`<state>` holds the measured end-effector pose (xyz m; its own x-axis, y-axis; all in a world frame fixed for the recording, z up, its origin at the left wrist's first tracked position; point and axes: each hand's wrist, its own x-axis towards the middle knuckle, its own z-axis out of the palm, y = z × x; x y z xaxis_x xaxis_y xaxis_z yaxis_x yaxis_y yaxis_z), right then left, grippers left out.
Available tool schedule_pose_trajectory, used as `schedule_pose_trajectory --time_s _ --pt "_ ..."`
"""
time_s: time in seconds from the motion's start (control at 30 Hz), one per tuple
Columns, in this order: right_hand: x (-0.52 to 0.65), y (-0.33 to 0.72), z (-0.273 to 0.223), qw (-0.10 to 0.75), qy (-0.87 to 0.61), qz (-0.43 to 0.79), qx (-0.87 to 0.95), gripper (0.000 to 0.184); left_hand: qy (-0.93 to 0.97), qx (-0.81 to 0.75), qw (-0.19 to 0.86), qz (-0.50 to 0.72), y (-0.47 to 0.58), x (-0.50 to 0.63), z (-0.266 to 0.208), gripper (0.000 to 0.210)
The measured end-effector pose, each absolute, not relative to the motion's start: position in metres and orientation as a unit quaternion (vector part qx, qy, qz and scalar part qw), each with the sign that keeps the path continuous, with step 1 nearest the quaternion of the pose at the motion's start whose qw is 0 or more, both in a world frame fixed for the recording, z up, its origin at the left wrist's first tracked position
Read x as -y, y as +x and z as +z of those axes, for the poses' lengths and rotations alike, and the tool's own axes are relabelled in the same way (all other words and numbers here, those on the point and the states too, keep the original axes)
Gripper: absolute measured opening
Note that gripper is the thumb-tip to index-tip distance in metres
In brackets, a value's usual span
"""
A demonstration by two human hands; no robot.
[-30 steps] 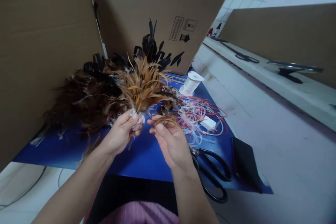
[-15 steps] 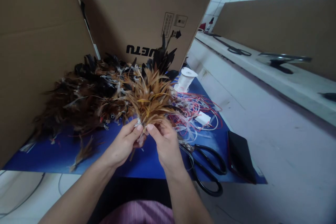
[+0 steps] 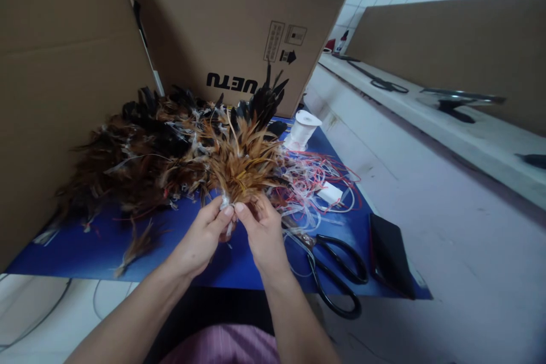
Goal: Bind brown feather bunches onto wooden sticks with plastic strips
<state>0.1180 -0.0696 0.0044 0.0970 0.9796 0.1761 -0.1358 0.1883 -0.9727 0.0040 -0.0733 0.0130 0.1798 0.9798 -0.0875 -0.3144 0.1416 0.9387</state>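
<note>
A bunch of golden-brown feathers (image 3: 245, 162) with dark tips fans away from me, its bound base between my two hands. My left hand (image 3: 209, 233) pinches that base, where whitish string or tape shows at the fingertips. Close against it, my right hand (image 3: 260, 222) is closed too, thumb and finger pressed at the lower right of the bunch. The fingers' undersides are hidden. Behind and to the left lies a large heap of brown and black feathers (image 3: 128, 159). To the right are tangled red and white strings (image 3: 307, 176).
Black-handled scissors (image 3: 341, 278) lie right of my hands, beside a black wallet-like object (image 3: 392, 253). A white spool (image 3: 302, 128) stands behind the strings. Cardboard panels (image 3: 239, 17) wall off the back and left of the blue table (image 3: 191, 264). A loose feather tuft (image 3: 136, 244) lies front left.
My right hand has shifted slightly left and closer to the left hand. The feather bunch has turned a little, and more white binding shows at its base.
</note>
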Motion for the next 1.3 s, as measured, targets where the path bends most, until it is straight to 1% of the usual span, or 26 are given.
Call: schedule_pose_trajectory --time_s 0.13,0.23,0.33,0.4,0.5,0.6,0.7,0.8,0.93,1.0,1.03,1.1,1.17,1.23,1.3 --pt "0.070 0.114 0.003 0.615 -0.445 0.472 0.448 0.015 0.409 -0.399 0.640 0.514 -0.001 0.074 0.016 0.025" --pt "0.071 0.111 -0.001 0.586 -0.479 0.455 0.470 0.011 0.408 -0.404 0.614 0.542 -0.017 0.074 0.031 0.024" --pt "0.071 0.099 -0.005 0.502 -0.470 0.446 0.573 0.004 0.405 -0.420 0.567 0.581 -0.045 0.076 0.054 0.018" --pt "0.070 0.085 -0.006 0.427 -0.421 0.412 0.686 0.011 0.398 -0.431 0.525 0.617 -0.065 0.079 0.069 0.017" --pt "0.067 0.058 -0.003 0.319 -0.344 0.306 0.828 0.020 0.398 -0.439 0.483 0.644 -0.093 0.086 0.082 0.016" --pt "0.064 0.029 0.003 0.231 -0.285 0.196 0.909 0.021 0.392 -0.453 0.465 0.652 -0.112 0.094 0.082 0.014" --pt "0.063 0.004 0.003 0.182 -0.226 0.127 0.949 0.018 0.372 -0.464 0.464 0.656 -0.122 0.098 0.076 0.013" --pt "0.063 -0.011 -0.003 0.152 -0.203 0.101 0.962 0.020 0.343 -0.471 0.481 0.655 -0.125 0.100 0.069 0.016" --pt "0.062 -0.001 -0.009 0.148 -0.234 0.084 0.957 0.020 0.318 -0.468 0.516 0.644 -0.125 0.101 0.058 0.022" --pt "0.061 0.020 -0.004 0.164 -0.264 0.111 0.944 0.015 0.314 -0.461 0.541 0.629 -0.125 0.101 0.052 0.021" --pt "0.060 0.032 0.001 0.179 -0.283 0.144 0.931 0.013 0.314 -0.458 0.555 0.619 -0.124 0.101 0.048 0.020" --pt "0.060 0.058 0.014 0.238 -0.315 0.233 0.889 0.010 0.316 -0.455 0.581 0.597 -0.120 0.101 0.042 0.020" --pt "0.059 0.079 0.030 0.295 -0.322 0.292 0.851 0.011 0.314 -0.452 0.612 0.568 -0.113 0.101 0.036 0.020" --pt "0.059 0.093 0.044 0.333 -0.291 0.306 0.843 0.013 0.307 -0.448 0.643 0.540 -0.103 0.101 0.032 0.022" --pt "0.058 0.101 0.053 0.339 -0.252 0.282 0.861 0.015 0.305 -0.435 0.674 0.514 -0.093 0.101 0.030 0.024"
